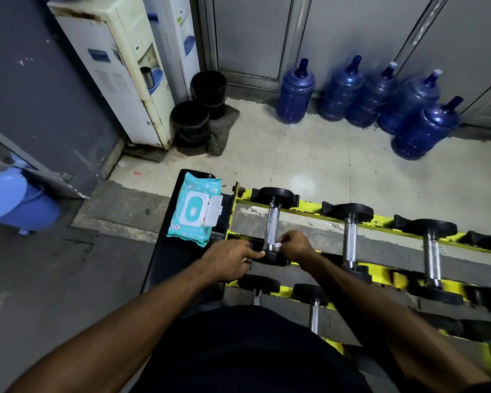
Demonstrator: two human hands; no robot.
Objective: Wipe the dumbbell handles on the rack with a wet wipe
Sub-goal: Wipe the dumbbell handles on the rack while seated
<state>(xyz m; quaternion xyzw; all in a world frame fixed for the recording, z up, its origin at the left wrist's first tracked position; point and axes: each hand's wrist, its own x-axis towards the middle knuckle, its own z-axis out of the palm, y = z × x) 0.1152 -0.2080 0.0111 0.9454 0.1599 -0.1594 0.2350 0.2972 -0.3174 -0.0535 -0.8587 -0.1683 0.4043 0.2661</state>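
Your right hand (294,245) pinches a small white wet wipe (278,247) against the near end of a knurled chrome dumbbell handle (271,225) on the yellow rack (309,214), while your left hand (230,262) lays a straight forefinger on its black head (271,258) alongside.

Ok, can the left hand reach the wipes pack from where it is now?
Probably yes: the wipes pack lies lid open on the bench just beyond the left hand, with nothing between them.
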